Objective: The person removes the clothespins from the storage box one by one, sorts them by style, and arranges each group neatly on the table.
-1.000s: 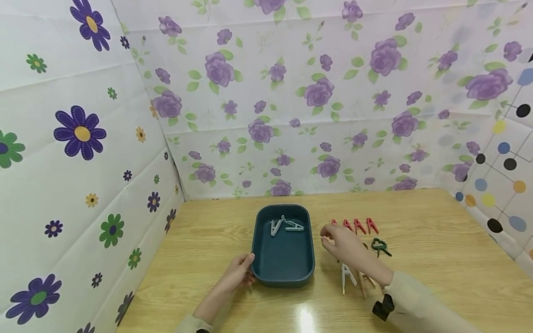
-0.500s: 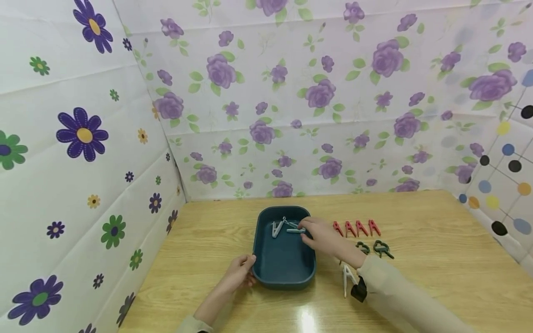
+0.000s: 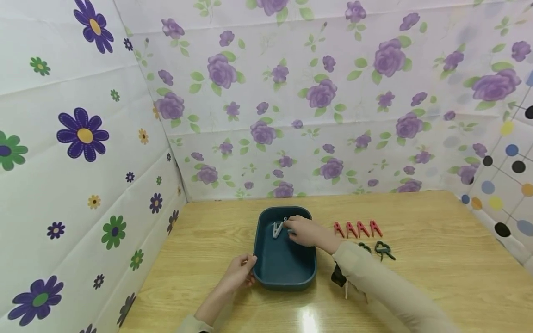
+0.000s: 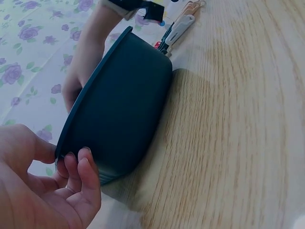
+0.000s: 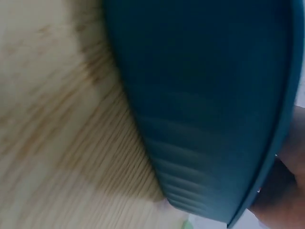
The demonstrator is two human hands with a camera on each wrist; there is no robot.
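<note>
A dark teal plastic bin stands on the wooden table. My left hand grips its left rim; in the left wrist view the thumb lies on the rim and curled fingers are against the outer wall. My right hand reaches over the right rim into the bin, fingertips beside a pale clothespin. A second pale clothespin there is mostly covered by this hand. In the right wrist view the bin's wall hides the fingertips, so whether they pinch anything is unclear.
Several red clothespins lie in a row right of the bin. Nearer are green cloud-topped clips, partly behind the right sleeve. White and tan clothespins lie closer still. Patterned cloth walls enclose the table.
My right hand has moved left from above the table, over the rim and deeper into the bin among the pale clothespins. My left hand has stayed on the rim.
</note>
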